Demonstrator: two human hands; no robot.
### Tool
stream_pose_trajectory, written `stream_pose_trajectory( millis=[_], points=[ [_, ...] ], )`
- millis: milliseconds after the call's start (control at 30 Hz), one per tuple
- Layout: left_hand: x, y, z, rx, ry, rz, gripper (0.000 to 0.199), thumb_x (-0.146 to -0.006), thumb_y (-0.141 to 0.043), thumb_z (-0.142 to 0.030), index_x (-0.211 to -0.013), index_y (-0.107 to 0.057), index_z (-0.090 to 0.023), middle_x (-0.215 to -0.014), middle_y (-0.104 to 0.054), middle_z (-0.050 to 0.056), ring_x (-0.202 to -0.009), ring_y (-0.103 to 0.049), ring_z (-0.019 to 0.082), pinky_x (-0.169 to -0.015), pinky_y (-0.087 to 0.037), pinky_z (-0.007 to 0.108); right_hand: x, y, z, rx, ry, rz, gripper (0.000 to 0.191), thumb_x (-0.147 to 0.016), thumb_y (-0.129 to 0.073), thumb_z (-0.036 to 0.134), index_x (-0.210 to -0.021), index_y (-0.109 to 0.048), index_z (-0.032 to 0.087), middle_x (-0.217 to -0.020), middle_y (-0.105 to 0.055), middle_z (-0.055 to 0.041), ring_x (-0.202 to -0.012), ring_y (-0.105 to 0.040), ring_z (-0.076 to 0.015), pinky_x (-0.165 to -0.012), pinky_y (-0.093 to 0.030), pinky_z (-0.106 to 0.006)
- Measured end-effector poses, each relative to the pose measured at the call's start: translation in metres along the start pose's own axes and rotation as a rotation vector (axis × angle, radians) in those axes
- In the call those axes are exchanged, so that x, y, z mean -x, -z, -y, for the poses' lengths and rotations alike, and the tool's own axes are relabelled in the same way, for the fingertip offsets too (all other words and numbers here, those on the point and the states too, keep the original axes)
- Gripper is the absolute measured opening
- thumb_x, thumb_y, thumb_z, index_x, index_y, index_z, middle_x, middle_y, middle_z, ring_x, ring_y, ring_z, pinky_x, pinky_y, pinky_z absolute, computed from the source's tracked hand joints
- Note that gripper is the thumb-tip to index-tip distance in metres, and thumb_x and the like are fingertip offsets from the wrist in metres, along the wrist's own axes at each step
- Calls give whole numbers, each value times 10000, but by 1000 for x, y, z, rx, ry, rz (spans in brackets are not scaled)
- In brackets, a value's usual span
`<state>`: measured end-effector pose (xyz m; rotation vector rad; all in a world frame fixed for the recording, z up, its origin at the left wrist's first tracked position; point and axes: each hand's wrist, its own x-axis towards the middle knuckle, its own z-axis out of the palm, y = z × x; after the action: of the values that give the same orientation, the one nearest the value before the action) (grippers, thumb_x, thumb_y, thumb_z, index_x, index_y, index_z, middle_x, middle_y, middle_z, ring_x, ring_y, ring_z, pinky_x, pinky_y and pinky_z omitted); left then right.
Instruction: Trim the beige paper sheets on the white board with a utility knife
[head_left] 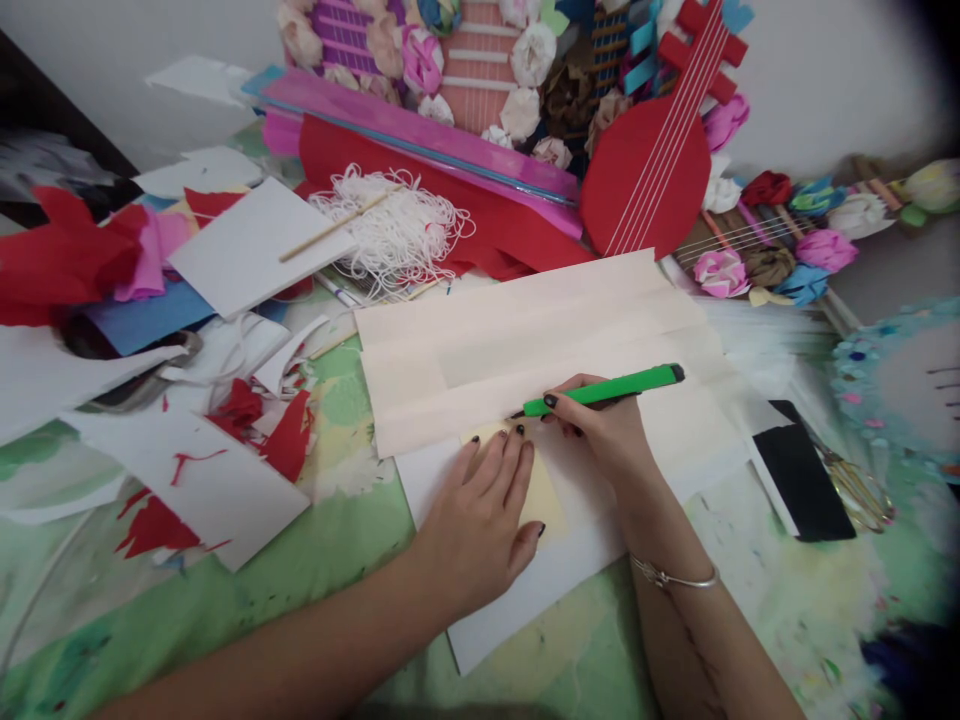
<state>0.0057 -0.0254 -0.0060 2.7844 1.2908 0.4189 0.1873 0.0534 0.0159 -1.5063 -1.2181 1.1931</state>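
My right hand (592,420) is closed around a green pen (622,387), its dark tip pointing left and down near the top edge of a small pale yellow piece (547,500). Flat on that piece lies my left hand (480,520), fingers spread and pointing away from me. Beneath are a white sheet (487,640) and, farther back, a large cream sheet (420,350) with fold lines. The pen tip is just beyond my left fingertips.
White string (397,225) and a wooden stick (337,225) lie at the back left. White boards and red scraps (289,435) cover the left. A red paper instrument (649,180) stands behind. Gold scissors (862,490) and a black piece (802,480) sit right.
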Motion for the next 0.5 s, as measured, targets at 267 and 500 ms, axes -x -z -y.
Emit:
stream_pose_trajectory(
  millis=[267,500],
  points=[
    [0,-2,-1,4,0,5,603,-1002,-312,-419,-1435,-429,-16,-1488,-435,183,-1354,-430,323,-1101,-273,472,-1,1,0,9,-2,-11,109,-716,-743,251,-714,-680,161,-553,-638,-7,-488,-488,-104,-482,-352,-247],
    [0,0,0,6,0,7,608,-1001,-316,-427,-1436,-428,-18,-1489,-435,182,-1355,-429,325,-1101,-270,471,0,-1,0,14,-15,-19,149,-700,-763,286,-709,-676,165,-555,-634,-2,-498,-491,-107,-488,-359,-245]
  ],
)
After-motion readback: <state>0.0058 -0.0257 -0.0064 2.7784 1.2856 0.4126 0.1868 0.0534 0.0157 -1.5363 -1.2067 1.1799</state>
